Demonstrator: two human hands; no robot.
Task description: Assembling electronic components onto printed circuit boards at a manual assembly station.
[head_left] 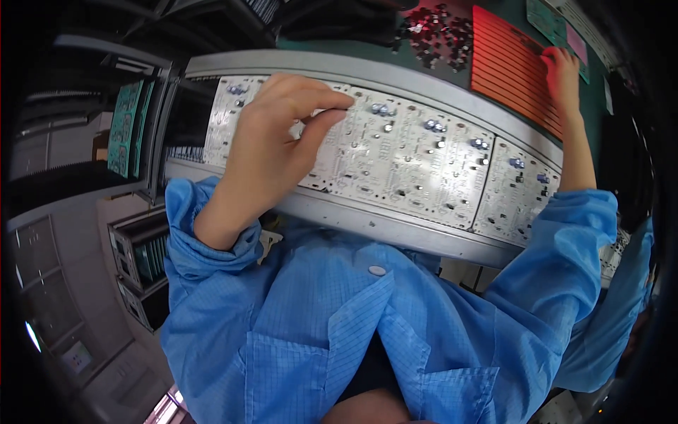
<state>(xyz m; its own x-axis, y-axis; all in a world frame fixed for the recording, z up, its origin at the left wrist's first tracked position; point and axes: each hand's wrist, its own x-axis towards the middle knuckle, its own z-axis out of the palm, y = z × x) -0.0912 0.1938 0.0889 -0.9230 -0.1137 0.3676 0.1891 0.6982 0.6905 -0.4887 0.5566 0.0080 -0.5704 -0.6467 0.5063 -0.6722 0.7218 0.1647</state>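
My left hand (pixel 277 131) hovers over a white circuit board (pixel 395 159) that lies between metal rails. Its thumb and forefinger are pinched together above the board's upper part; whatever is between them is too small to make out. Blue round parts, small silver cans and black parts stand on the board. To its right lies a second white board (pixel 512 191). My right arm stretches far right, where my right hand (pixel 563 79) touches the right side of a red ribbed tray (pixel 505 63). Its fingers are bent together, and what they hold, if anything, is hidden.
A pile of small black parts (pixel 438 35) lies left of the red tray. Beyond the tray are a green circuit board (pixel 545 18) and a pink slip (pixel 577 44). The front rail (pixel 395 226) runs close to my body. Green boards (pixel 126 127) stand in a rack at left.
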